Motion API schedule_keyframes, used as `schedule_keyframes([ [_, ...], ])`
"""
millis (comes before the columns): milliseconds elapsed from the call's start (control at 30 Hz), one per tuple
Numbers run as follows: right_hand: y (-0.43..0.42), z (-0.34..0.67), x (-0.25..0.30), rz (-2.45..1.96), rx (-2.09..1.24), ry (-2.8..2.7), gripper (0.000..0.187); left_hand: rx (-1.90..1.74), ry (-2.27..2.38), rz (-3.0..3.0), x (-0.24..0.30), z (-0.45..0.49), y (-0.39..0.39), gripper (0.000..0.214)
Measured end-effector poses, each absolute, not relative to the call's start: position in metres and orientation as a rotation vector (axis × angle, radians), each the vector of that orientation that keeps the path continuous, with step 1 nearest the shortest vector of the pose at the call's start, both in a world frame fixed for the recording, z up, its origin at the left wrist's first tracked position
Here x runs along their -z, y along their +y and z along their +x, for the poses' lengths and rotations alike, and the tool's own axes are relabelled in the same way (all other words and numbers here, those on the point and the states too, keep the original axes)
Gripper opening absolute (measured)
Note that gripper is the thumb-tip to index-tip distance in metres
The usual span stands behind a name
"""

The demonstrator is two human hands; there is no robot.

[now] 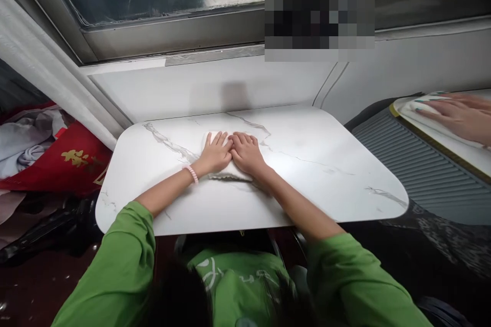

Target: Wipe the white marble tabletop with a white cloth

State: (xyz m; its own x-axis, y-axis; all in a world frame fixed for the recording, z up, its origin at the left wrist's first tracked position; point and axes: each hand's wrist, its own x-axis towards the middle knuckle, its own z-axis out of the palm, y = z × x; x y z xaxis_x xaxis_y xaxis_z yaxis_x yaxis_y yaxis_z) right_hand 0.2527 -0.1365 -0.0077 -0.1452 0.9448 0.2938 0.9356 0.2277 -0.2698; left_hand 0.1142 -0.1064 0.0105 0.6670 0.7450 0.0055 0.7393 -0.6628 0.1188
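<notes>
A folded white cloth point(230, 176) lies near the middle of a white marble-patterned table point(326, 163). My left hand point(215, 153) rests flat on it with fingers stretched out; a pink bead bracelet sits on that wrist. My right hand point(247, 153) lies flat beside it on the same cloth, fingers out, the two hands touching at the fingertips. Both hands cover most of the cloth; only its edges show. My sleeves are green.
A window and white wall stand behind the table. Red and grey fabric point(72, 158) is piled at the left. At the right, another person's hand point(456, 115) presses a white cloth on a second table point(452, 145) beside a grey ribbed surface point(406, 163).
</notes>
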Motion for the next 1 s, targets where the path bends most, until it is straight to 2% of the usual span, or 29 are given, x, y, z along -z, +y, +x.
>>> schedule_keyframes([
  [100,-0.108,0.256,0.011,-1.757,-0.044,-2.03,0.042,-0.075,1.256,2.726,-0.008,0.123,-0.076,0.05],
  [367,-0.044,0.267,0.019,-1.703,-0.042,-1.986,0.042,-0.358,1.345,2.739,-0.002,0.136,-0.027,0.047],
  [567,-0.019,0.277,0.028,-1.699,-0.053,-1.953,0.043,-0.386,1.383,2.685,0.0,0.149,-0.005,0.045],
  [800,-0.047,0.283,0.025,-1.578,-0.072,-2.109,0.045,-0.324,1.569,2.62,-0.001,0.155,-0.048,0.047],
  [1000,-0.156,0.267,0.016,-1.601,-0.091,-2.176,0.049,-0.104,1.517,2.669,-0.008,0.136,-0.152,0.054],
])
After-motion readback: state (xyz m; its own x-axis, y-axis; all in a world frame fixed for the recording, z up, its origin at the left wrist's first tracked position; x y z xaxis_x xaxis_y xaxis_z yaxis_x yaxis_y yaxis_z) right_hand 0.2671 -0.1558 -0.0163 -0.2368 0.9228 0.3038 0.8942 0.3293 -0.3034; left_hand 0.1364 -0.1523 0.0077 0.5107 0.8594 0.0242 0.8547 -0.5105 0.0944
